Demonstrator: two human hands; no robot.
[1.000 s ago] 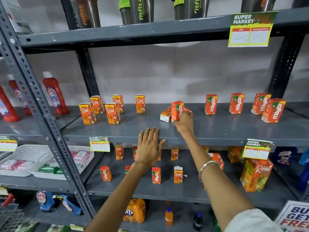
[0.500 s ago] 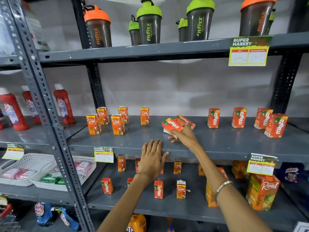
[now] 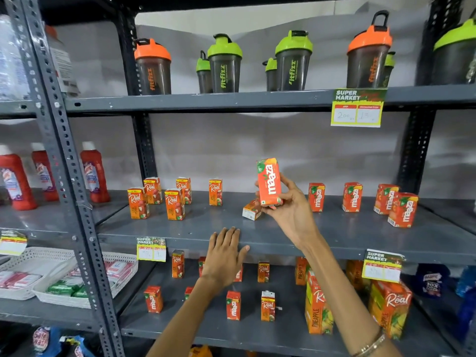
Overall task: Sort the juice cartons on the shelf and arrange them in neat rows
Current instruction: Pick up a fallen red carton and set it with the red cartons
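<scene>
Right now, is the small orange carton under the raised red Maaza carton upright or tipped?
Tipped: the small orange carton lies on its side on the grey shelf.

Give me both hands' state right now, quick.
Left hand: open, flat on the grey metal shelf edge, holding nothing.
Right hand: closed on an upright red-orange Maaza juice carton, lifted off the shelf.

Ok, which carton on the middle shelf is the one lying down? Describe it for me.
Find the middle shelf with small cartons. Just left of the right hand, which holds up a Maaza carton, lies the tipped carton. It alone lies on its side; the others on that shelf stand.
</scene>
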